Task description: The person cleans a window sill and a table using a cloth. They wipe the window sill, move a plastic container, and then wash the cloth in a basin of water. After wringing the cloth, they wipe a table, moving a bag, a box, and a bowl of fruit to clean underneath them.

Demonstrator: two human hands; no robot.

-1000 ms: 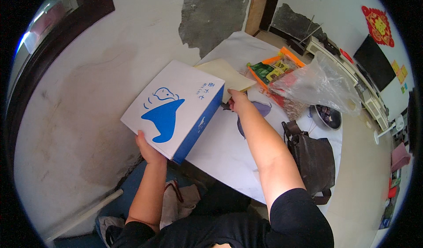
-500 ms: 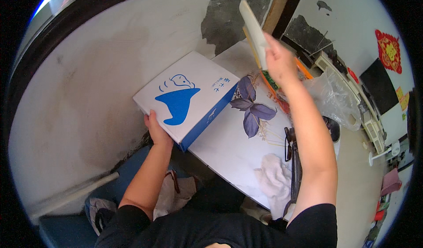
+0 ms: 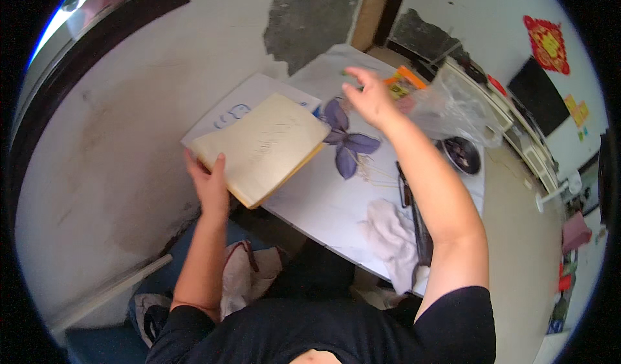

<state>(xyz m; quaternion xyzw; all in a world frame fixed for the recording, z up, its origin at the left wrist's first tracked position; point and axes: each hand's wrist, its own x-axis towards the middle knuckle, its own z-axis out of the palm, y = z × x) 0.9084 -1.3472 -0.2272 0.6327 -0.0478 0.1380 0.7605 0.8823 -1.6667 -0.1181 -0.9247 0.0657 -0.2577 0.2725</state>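
A cream notebook (image 3: 265, 147) with a yellowish lower edge and a scrawled line on its cover lies tilted over the white and blue cardboard box (image 3: 239, 108), hiding most of it. My left hand (image 3: 210, 180) grips the notebook's near left corner, its thumb on top. I cannot tell whether its fingers also touch the box. Over the far part of the table, my right hand (image 3: 372, 99) holds nothing I can make out, its thumb and forefinger spread. A small green spot by the fingertip is too small to name. Beside this hand sits an orange packet (image 3: 407, 79).
The white table (image 3: 310, 222) carries a purple flower print. On its right lie a clear plastic bag (image 3: 453, 108), a dark round bowl (image 3: 461, 155), glasses (image 3: 404, 183) and a pale cloth (image 3: 388, 235). A stained wall (image 3: 123, 125) borders the left side.
The notebook, raised in my right hand before, now lies over the box in my left hand's grip. My right hand has let it go and moved left. The view has shifted a little.
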